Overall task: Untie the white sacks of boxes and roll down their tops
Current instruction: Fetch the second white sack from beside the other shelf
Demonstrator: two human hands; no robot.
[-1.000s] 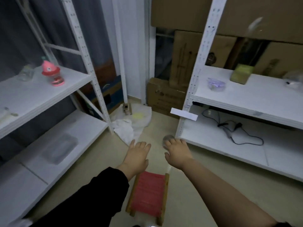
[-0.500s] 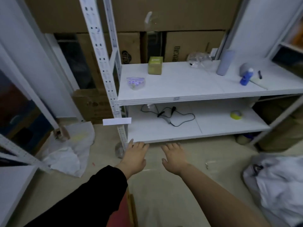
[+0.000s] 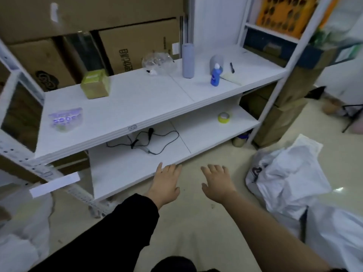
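White crumpled sack (image 3: 290, 173), on floor (image 3: 196, 232)

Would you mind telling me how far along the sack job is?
Nothing looks done yet. Both the left hand and right hand are open and hold nothing. The crumpled white sack lies untouched on the floor at the right; untying and rolling down are left.

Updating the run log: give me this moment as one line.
left hand: open, empty | right hand: open, empty | white sack: on floor at right, untouched | untying: not begun
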